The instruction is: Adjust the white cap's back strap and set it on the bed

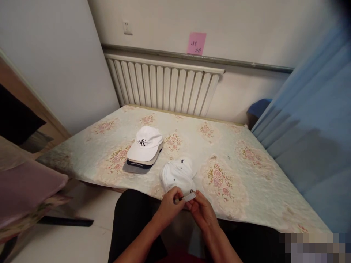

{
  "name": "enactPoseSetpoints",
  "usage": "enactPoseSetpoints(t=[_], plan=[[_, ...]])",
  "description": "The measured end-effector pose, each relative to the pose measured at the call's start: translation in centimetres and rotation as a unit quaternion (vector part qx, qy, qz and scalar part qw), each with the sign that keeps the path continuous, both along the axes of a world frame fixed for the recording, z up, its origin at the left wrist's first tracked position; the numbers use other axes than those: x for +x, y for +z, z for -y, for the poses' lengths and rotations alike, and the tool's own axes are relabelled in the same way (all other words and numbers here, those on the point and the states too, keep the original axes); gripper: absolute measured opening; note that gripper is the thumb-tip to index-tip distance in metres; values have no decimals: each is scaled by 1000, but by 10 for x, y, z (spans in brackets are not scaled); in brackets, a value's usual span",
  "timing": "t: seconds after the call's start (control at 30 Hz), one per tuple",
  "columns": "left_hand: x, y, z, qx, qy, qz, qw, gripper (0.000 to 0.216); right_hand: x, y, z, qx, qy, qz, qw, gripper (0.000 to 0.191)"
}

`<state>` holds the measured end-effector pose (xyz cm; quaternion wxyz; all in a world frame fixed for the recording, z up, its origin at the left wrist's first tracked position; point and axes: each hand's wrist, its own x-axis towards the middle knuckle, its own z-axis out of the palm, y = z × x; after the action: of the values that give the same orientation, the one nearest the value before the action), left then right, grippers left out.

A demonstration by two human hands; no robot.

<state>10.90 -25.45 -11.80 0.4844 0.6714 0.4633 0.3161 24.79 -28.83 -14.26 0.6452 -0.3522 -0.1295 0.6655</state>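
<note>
A white baseball cap [177, 175] rests at the near edge of the flowered bed cover, its back strap [189, 197] turned toward me. My left hand [170, 204] is closed, pinching the strap near a small dark metal piece. On the other side, my right hand [203, 212] grips the strap's right end between thumb and fingers. The cap's brim is mostly hidden from view. Left of it sits a stack of several caps [145, 144], topped by a white one with black "CK" lettering, with beige, black and grey brims below.
The flowered cover [233, 190] spreads over a low bed. Behind it stand a white radiator [164, 86] and a pipe along the wall. A blue curtain [309, 124] hangs at right. A pink-covered seat [30, 190] is at left. My knees are against the near edge.
</note>
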Motion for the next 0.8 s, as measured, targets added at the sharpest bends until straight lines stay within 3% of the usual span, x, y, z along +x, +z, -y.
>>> enactPoseSetpoints(t=[0.27,0.5,0.8], plan=[[-5,5,4,14,3,36,999,9,-9,21,1,23,8,28,999,18],[0,14,13,-59,-3,155,986,16,-14,36,3,24,-9,23,999,20],[3,19,20,-83,40,190,977,17,-17,51,2,24,-11,31,999,18]])
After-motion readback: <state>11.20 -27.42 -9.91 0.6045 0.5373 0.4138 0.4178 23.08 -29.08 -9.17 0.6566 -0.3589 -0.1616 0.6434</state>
